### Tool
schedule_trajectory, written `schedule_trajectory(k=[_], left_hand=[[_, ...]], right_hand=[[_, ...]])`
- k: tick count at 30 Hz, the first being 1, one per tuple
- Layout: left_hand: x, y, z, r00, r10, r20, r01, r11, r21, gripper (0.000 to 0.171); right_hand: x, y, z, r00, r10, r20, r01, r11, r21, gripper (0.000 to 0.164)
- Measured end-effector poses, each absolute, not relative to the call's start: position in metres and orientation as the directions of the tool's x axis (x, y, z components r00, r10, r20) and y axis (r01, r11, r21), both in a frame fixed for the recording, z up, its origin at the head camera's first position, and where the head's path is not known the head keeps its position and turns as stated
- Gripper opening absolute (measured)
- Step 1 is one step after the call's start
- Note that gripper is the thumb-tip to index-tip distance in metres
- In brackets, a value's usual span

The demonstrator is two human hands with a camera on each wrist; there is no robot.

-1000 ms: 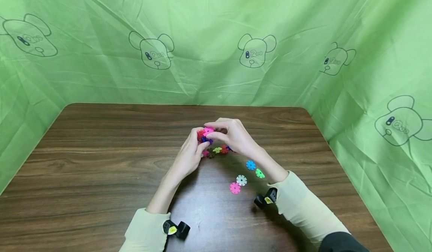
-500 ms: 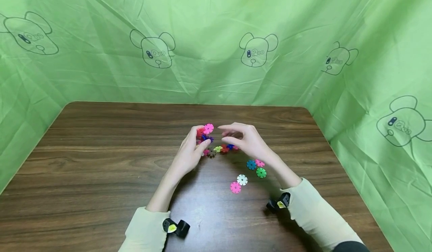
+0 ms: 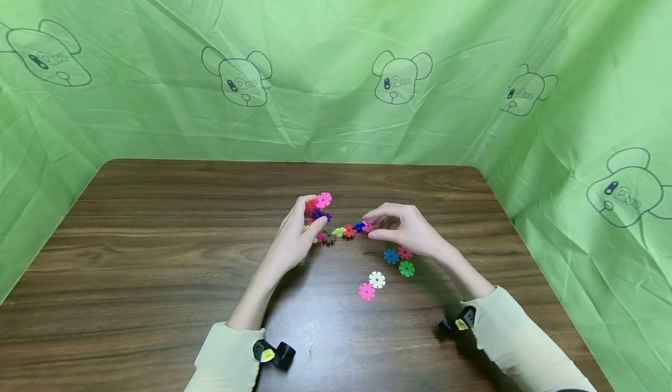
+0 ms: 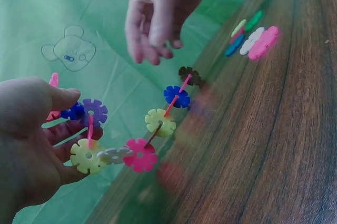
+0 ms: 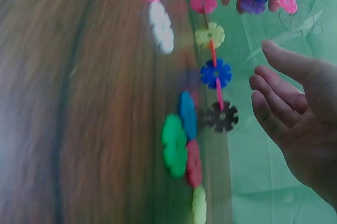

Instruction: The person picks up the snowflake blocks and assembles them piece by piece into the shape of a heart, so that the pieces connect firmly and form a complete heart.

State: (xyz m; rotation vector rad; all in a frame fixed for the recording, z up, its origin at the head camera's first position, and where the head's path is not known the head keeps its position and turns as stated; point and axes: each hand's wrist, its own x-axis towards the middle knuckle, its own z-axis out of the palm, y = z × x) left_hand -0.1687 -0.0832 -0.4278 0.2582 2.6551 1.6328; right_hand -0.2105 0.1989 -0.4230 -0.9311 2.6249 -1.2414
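My left hand (image 3: 291, 241) grips one end of a chain of notched plastic discs (image 4: 140, 155), linked edge to edge in several colours. A bright pink disc (image 3: 324, 200) tops the held end, above the left fingertips. From the hand the chain hangs and curves to the right, down to a dark brown disc (image 5: 221, 117) at its free end. Beside that free end is my right hand (image 3: 408, 227), fingers and thumb parted with nothing between them. The right wrist view shows a gap between those fingertips and the chain.
Loose discs lie on the wooden table (image 3: 157, 275): a blue one (image 3: 391, 256), a red-pink one (image 3: 405, 252), a green one (image 3: 406, 269), a white one (image 3: 377, 280) and a pink one (image 3: 366, 291). A yellow-green disc (image 5: 199, 205) lies beside them. Green cloth (image 3: 325, 123) hangs around the table.
The right hand has let go of the pink disc at the chain's upper end and moved right and nearer, to the chain's free end. The left hand has stayed in place with its grip.
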Motion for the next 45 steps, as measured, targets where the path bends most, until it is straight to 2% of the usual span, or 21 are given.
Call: schedule_trajectory(k=[13, 26, 32, 42, 45], left_hand=[[-0.169, -0.084, -0.428, -0.988, 0.138, 0.069, 0.122, 0.428, 0.895, 0.05], [-0.17, -0.084, -0.428, -0.985, 0.148, 0.084, 0.141, 0.431, 0.891, 0.05], [-0.169, -0.085, -0.428, -0.986, 0.148, 0.076, 0.134, 0.431, 0.892, 0.051], [-0.17, -0.084, -0.428, -0.986, 0.148, 0.078, 0.135, 0.428, 0.894, 0.05], [-0.17, -0.084, -0.428, -0.985, 0.151, 0.08, 0.138, 0.432, 0.891, 0.051]], right_hand=[[-0.205, 0.225, -0.436, -0.754, -0.655, 0.042, -0.514, 0.549, -0.659, 0.04], [-0.205, 0.241, -0.448, -0.739, -0.671, 0.053, -0.579, 0.594, -0.558, 0.037], [-0.204, 0.242, -0.451, -0.741, -0.67, 0.052, -0.597, 0.622, -0.507, 0.029], [-0.205, 0.241, -0.454, -0.716, -0.692, 0.091, -0.622, 0.574, -0.532, 0.025], [-0.205, 0.241, -0.454, -0.73, -0.681, 0.061, -0.583, 0.575, -0.574, 0.024]])
